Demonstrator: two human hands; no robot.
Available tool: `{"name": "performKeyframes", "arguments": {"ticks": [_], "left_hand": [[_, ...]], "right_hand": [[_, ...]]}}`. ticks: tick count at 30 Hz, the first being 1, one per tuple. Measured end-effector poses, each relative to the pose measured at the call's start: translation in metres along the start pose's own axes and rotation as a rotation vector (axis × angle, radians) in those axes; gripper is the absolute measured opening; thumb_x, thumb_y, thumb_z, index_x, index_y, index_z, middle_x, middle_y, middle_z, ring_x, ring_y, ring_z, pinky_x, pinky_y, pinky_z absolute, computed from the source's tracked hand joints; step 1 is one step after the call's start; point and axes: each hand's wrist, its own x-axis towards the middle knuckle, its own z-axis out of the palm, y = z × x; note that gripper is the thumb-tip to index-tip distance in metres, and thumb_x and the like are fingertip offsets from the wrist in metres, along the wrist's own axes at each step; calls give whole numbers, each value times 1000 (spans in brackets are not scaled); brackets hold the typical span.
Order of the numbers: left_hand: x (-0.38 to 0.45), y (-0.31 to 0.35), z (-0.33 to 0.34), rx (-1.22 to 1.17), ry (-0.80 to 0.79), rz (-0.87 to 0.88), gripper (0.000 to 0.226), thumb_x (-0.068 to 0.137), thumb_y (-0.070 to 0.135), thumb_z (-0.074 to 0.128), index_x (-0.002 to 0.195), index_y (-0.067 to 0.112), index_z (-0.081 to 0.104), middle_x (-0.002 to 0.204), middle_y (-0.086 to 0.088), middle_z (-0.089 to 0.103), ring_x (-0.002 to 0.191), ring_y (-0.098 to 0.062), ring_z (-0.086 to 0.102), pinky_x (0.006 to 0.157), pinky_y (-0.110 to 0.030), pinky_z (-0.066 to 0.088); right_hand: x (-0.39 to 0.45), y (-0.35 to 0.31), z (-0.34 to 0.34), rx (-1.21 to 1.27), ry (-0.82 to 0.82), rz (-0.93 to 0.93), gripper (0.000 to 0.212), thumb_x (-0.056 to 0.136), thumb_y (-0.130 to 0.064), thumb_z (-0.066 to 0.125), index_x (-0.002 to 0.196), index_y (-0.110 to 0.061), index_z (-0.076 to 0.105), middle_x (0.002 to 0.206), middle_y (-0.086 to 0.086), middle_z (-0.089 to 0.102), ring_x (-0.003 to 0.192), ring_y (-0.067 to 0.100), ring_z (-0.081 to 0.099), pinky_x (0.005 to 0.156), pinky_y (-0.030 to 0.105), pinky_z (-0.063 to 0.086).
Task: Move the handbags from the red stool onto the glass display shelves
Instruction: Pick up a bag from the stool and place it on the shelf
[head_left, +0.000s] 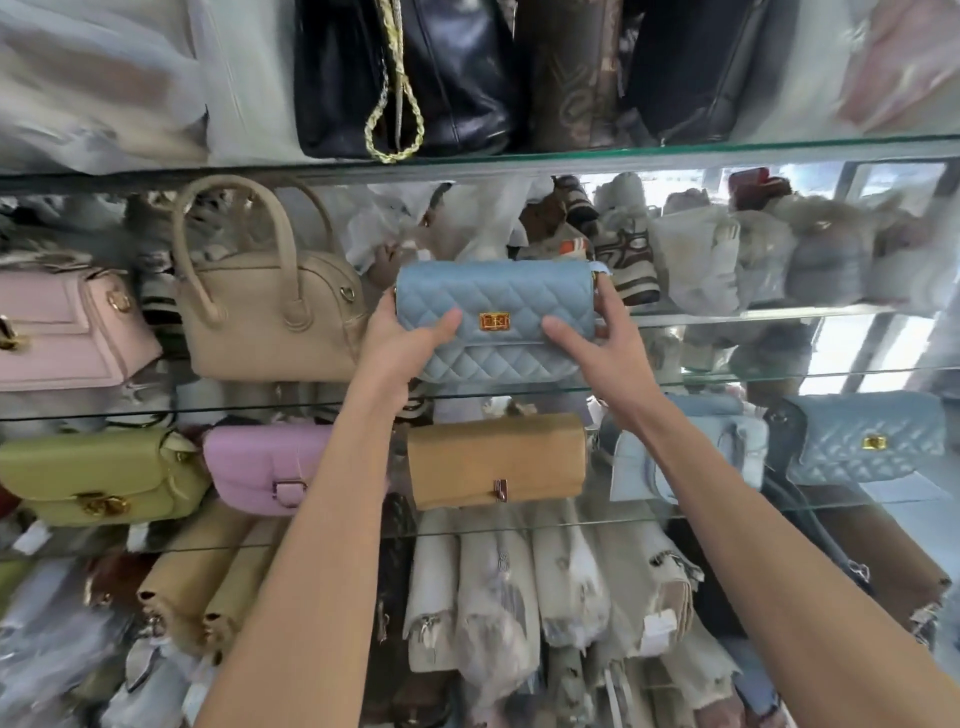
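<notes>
Light blue quilted handbag (496, 319): rectangular, flap front, diamond stitching, gold clasp at centre of flap. Held upright and level, front face toward camera, gripped at both ends by left hand (402, 338) and right hand (602, 345), thumbs across front. Positioned just above front edge of middle glass shelf (779, 375); contact with glass not discernible. Sat just right of beige top-handle bag (270, 312), directly above tan flap bag (496, 460) on next shelf down. Matching blue quilted bag (865, 436) at far right of that lower shelf.
</notes>
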Motion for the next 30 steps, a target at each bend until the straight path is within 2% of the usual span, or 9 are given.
{"name": "performKeyframes", "arguments": {"ticks": [3,7,9,13,16,19,21,25,30], "left_hand": [[22,-7,3,42,-31,19,64,85,11,84,141,21,54,125,2,72,118,-16,69,101,-41,58],[40,-12,6,31,-56,-15,62,96,5,72,148,23,43,133,1,65,126,-19,62,104,-40,53],[45,-15,9,10,-53,-17,62,98,4,68,149,25,40,135,1,64,128,-20,60,107,-41,52],[39,-23,16,-26,24,-10,71,98,9,69,154,35,35,135,5,61,129,-17,57,109,-38,49],[29,-34,23,13,118,32,79,88,29,71,152,50,30,144,8,56,137,-21,49,116,-49,44],[14,-40,30,65,185,72,85,89,30,73,160,37,26,151,-2,48,140,-26,46,118,-54,41],[-6,-36,35,93,209,79,93,89,24,76,163,34,20,156,-5,42,144,-28,42,119,-55,38],[-42,-43,51,118,226,136,79,95,14,69,162,27,29,162,-2,35,148,-20,36,123,-43,32],[-85,-62,101,174,49,306,61,92,12,69,148,26,49,138,14,48,136,-9,42,112,-25,34]], "right_hand": [[11,2,2,-35,-16,0,71,95,-31,83,156,-30,47,131,-12,69,115,4,71,100,33,61],[19,7,7,-80,1,-23,69,94,-23,83,151,-33,45,123,-21,66,100,-13,70,79,11,56],[19,10,10,-105,18,-36,73,92,-23,85,150,-35,43,125,-21,66,101,-14,68,78,8,54],[14,17,14,-133,56,-46,89,86,-32,91,159,-33,40,133,-16,69,112,-2,70,91,17,58],[12,18,13,-104,49,-9,94,85,-33,92,160,-38,36,133,-18,68,110,-4,71,88,16,58],[11,20,9,-84,31,67,102,78,-46,95,162,-40,37,141,-16,66,120,3,69,103,36,60],[9,22,7,-32,33,130,106,77,-43,95,163,-39,34,147,-10,62,126,8,67,106,42,59],[-7,17,9,40,88,192,90,88,-25,89,161,-25,36,138,-8,61,113,-2,65,87,22,57],[-45,22,7,114,284,154,52,94,-16,80,138,-30,57,123,-4,67,96,2,68,88,27,57]]}}
